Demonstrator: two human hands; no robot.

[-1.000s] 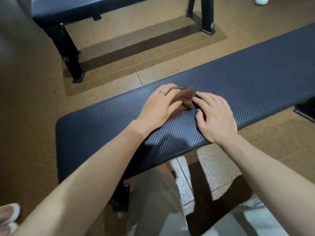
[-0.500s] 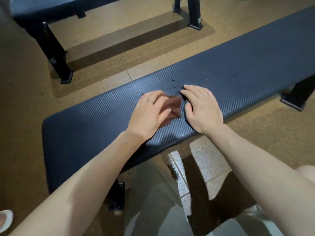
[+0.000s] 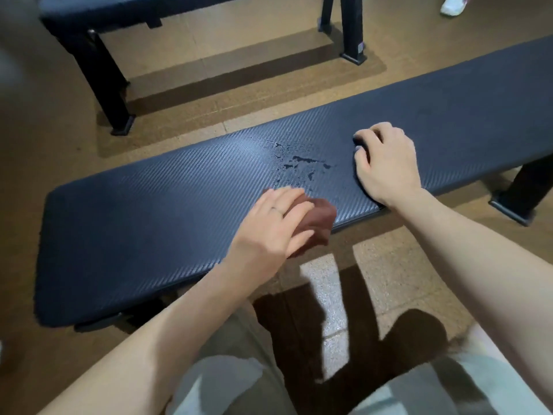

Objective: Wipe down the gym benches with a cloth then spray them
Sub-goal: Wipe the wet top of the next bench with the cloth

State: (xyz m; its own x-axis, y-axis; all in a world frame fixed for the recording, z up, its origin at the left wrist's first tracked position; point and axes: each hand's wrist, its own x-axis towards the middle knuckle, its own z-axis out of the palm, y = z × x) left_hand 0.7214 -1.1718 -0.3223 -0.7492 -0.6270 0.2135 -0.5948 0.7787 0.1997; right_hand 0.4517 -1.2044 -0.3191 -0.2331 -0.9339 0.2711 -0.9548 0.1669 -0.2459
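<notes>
A long dark padded bench (image 3: 149, 223) runs across the view in front of me. My left hand (image 3: 275, 223) lies flat on a folded brown cloth (image 3: 318, 224) and presses it against the pad at the near edge. Part of the cloth hangs over that edge. Wet droplets (image 3: 299, 163) shine on the pad just beyond the cloth. My right hand (image 3: 386, 163) rests on the pad to the right, fingers curled under, holding nothing. No spray bottle is in view.
A second dark bench (image 3: 98, 13) on black legs stands beyond, across a strip of brown floor. The near bench's right leg (image 3: 529, 190) stands on the floor at the right. A white shoe (image 3: 453, 4) shows at the top right. My knees are below the bench.
My left hand has dragged the cloth toward the near edge, uncovering wet marks. My right hand has left the cloth and moved right along the pad, fingers curling.
</notes>
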